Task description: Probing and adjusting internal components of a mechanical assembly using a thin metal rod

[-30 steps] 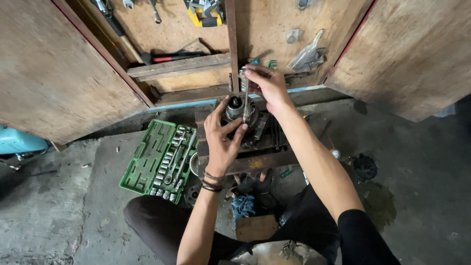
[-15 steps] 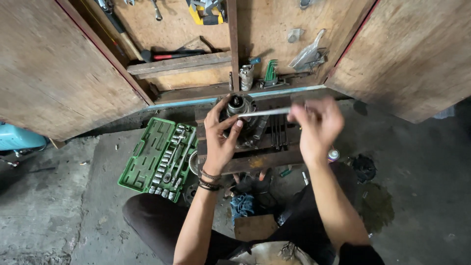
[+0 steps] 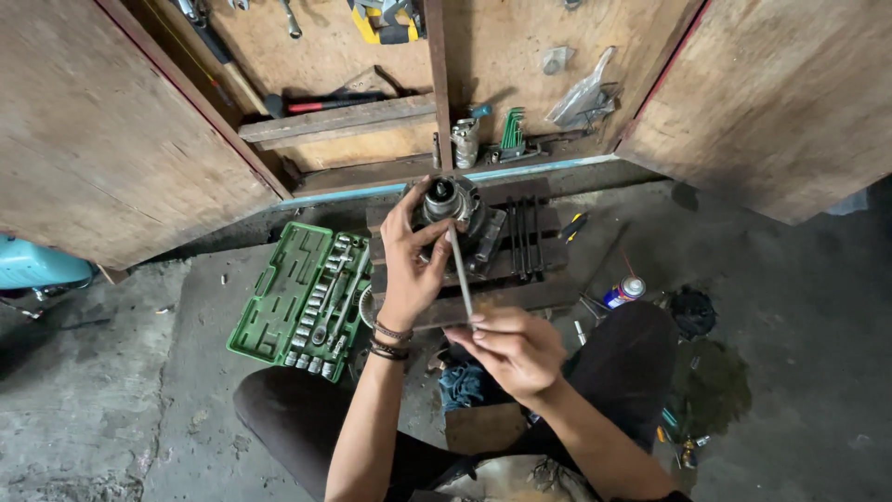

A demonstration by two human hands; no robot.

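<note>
Concrete workshop floor [image 3: 139, 409], stained; an open wooden cabinet [image 3: 111, 139] behind, with tools hung and shelved inside. You sit on the floor, facing it.

Work piece: a metal hub [image 3: 451, 209], standing upright on a slatted wood block [image 3: 520, 270] just before the cabinet sill. Your left hand [image 3: 409, 270] cups its left side, thumb and fingers wrapped on the body. Your right hand [image 3: 511, 349] pinches the near end of a thin steel rod [image 3: 461, 274]; the far end reaches to the hub's near side. Both grips are closed on what they hold.

Handling, as judged: the hub looks cast and machined, so heavy, rigid, probably oily and slick. Hold it by the broad outer body, not the top bore. The rod is light and stiff but slim; pinched at the tip, it can twist or slip.

Around: green socket case [image 3: 302, 297] open, just left of the block; spray can [image 3: 624, 292] to the right; blue rag [image 3: 465, 386] near your knee. Hex keys [image 3: 512, 135] on the shelf. The case crowds your left elbow.
</note>
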